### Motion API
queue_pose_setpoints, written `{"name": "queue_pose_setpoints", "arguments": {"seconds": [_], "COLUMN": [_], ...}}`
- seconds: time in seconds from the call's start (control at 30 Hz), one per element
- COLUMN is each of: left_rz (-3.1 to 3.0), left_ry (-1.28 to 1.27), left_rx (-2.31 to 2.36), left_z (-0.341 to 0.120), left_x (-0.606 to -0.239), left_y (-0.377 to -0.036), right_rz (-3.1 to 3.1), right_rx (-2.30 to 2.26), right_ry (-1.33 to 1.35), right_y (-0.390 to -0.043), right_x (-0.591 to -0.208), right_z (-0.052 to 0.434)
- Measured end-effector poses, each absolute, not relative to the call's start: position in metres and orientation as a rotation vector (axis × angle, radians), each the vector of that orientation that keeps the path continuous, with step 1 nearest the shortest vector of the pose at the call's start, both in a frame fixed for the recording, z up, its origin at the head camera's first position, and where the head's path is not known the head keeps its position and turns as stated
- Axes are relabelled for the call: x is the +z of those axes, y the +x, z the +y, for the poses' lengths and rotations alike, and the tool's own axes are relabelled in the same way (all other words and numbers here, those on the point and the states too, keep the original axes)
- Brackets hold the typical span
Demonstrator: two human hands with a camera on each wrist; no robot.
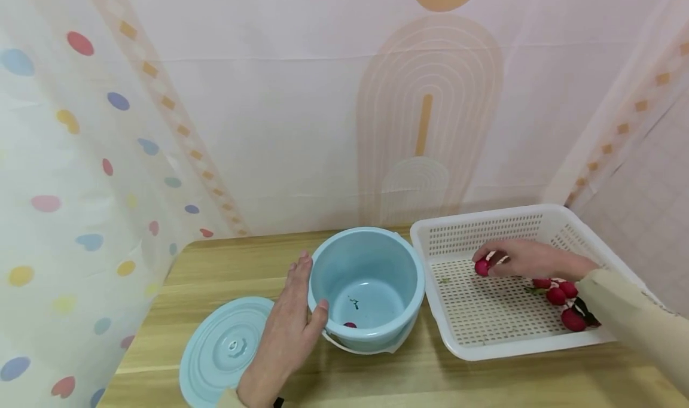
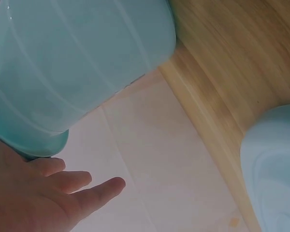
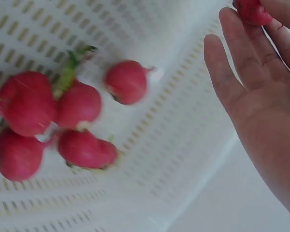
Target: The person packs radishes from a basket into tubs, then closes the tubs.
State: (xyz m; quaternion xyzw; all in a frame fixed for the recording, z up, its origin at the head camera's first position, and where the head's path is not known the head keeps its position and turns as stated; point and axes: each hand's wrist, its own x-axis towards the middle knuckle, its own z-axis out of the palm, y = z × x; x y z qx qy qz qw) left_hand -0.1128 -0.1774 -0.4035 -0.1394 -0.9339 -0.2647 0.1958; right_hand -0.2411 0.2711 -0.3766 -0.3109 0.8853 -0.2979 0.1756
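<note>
Left hand, fingers straight, flat against outer wall of blue bucket, apparently steadying it on wooden table. White perforated basket just right of bucket, keeping radishes within reach. Round blue lid lying left of bucket, leaving bucket mouth open. Right hand over basket, right of bucket, fingertips pinching one radish. Radish cluster remaining on basket floor; one radish inside bucket.

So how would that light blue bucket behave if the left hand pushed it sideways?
The bucket looks like thin plastic holding only one radish, so it is probably light. It would likely slide on the smooth wooden table. The left hand, flat against its wall, probably steadies it.
</note>
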Motion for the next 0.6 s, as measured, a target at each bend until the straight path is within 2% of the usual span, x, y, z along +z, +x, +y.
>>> {"name": "queue_pose_setpoints", "arguments": {"seconds": [0.6], "left_rz": [-2.565], "left_ry": [-0.437], "left_rx": [-0.728], "left_z": [-0.181], "left_x": [-0.402], "left_y": [-0.127], "right_rz": [2.837], "right_rx": [-1.022], "right_ry": [-0.861], "right_y": [-0.223], "right_x": [-0.318], "right_z": [0.273]}}
